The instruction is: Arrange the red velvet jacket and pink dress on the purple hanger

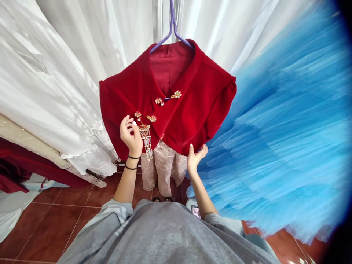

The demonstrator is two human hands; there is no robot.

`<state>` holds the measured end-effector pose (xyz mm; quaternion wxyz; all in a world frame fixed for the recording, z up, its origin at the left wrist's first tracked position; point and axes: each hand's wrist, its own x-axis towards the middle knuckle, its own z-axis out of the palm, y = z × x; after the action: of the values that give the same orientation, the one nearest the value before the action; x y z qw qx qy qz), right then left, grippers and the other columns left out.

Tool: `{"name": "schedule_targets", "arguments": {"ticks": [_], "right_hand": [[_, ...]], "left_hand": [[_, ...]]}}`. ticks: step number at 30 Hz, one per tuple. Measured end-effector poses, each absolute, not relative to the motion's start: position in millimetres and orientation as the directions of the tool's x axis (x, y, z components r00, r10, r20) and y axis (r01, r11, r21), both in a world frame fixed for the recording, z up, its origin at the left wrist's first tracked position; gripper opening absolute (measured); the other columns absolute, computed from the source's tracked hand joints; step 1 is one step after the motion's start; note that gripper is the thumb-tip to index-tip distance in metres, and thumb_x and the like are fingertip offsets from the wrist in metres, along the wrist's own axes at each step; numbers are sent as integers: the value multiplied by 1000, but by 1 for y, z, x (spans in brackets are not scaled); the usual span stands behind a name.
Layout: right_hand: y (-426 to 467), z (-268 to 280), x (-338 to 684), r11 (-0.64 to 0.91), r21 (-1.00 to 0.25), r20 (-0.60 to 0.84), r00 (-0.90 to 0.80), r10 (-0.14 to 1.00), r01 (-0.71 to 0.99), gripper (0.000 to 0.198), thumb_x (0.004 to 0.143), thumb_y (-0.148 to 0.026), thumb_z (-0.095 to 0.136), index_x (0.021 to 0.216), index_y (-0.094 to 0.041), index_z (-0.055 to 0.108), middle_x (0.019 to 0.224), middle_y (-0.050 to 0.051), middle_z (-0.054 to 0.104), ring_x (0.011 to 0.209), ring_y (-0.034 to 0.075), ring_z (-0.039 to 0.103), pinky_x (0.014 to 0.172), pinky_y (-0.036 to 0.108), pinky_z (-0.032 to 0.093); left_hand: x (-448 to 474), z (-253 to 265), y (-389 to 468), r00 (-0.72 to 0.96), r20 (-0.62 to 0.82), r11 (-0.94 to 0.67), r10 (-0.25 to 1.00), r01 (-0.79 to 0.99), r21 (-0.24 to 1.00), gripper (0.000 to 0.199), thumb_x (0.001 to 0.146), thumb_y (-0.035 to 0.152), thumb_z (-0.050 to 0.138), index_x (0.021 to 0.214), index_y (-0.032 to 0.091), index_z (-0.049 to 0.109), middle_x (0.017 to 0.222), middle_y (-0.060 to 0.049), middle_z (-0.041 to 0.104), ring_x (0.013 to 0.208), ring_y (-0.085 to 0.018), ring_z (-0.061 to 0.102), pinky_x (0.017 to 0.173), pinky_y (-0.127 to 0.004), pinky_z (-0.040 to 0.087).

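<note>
resting against the front of a red velvet cape (189,106), the left hand (131,135) is curling its fingers loosely beside a gold tassel brooch (145,136), touching the cloth there rather than clearly pinching it; whether it is gripping anything cannot be told. two dark bands are sitting on that wrist. the right hand (194,158) is lying open, palm up, with its fingertips touching the lower hem of the cape on the right side. the cape is hanging on a purple hanger (172,31) at the far middle of the scene, its collar closed by small gold flower clasps (168,96). under the cape, a pale pink lace garment (164,167) is hanging down toward the red tiled floor (68,205). white gowns (55,80) are filling the far left, with a dark red cloth (13,170) lying below them at the left edge. a blue tulle skirt (280,128) is spreading over the whole right side, just beside the right hand. the person's grey top (165,234) is filling the near edge.
</note>
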<state>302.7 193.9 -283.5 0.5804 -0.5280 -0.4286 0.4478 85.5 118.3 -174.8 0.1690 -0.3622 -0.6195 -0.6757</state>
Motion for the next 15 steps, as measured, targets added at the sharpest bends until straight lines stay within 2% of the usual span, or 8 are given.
{"name": "schedule_targets", "arguments": {"ticks": [2,4,5,7,10,11,13,15], "right_hand": [[191,-247,286,284,-921,366,338,867,267,99,71,-57,72,150,-17,27,160,20,19,154,33,13,120,53,31],[196,-211,268,434,-719,629,242,739,543,123,64,-66,74,155,-7,15,163,25,3,155,37,0,123,58,20],[203,-195,263,457,-645,679,184,711,613,129,62,-68,74,156,-3,13,163,26,0,155,38,-2,123,61,16],[223,-168,266,431,-559,689,107,717,709,117,69,-64,68,156,-4,18,164,24,5,154,39,1,120,67,11],[268,-137,306,387,-513,684,93,723,766,63,89,-34,41,151,-20,41,160,8,33,152,31,21,118,69,3],[285,-127,324,409,-513,718,116,686,755,59,90,-25,33,146,-22,49,154,6,43,149,28,28,119,66,0],[318,-106,357,500,-514,804,189,563,697,59,90,-21,25,140,-14,56,147,11,51,147,27,30,122,60,3],[341,-91,375,654,-457,848,72,526,603,64,94,-26,17,142,3,48,146,24,47,143,28,35,121,55,18]], "left_hand": [[94,-178,126,-660,736,3,150,745,668,73,80,46,69,139,11,45,141,-26,48,135,-35,47,110,-50,43],[97,-174,135,-666,726,163,171,746,646,109,62,45,84,148,5,31,153,-32,30,146,-45,27,118,-59,26],[95,-170,138,-684,706,206,184,729,653,117,59,41,86,151,3,25,154,-33,28,146,-46,26,119,-60,24],[81,-158,133,-716,667,211,207,698,684,105,66,28,79,153,5,23,147,-28,41,139,-40,40,117,-55,30],[37,-127,106,-679,702,162,216,734,660,61,77,11,58,137,11,52,123,-14,64,120,-28,58,111,-44,39],[19,-114,96,-646,742,182,178,763,620,50,78,10,56,128,13,61,119,-13,66,118,-29,59,111,-46,39],[-14,-89,85,-569,818,258,83,805,534,37,82,13,56,116,14,70,114,-11,68,117,-31,57,111,-53,34],[-38,-70,93,-547,831,223,102,827,517,30,86,17,57,112,14,71,112,-8,68,116,-30,57,110,-53,34]]}}
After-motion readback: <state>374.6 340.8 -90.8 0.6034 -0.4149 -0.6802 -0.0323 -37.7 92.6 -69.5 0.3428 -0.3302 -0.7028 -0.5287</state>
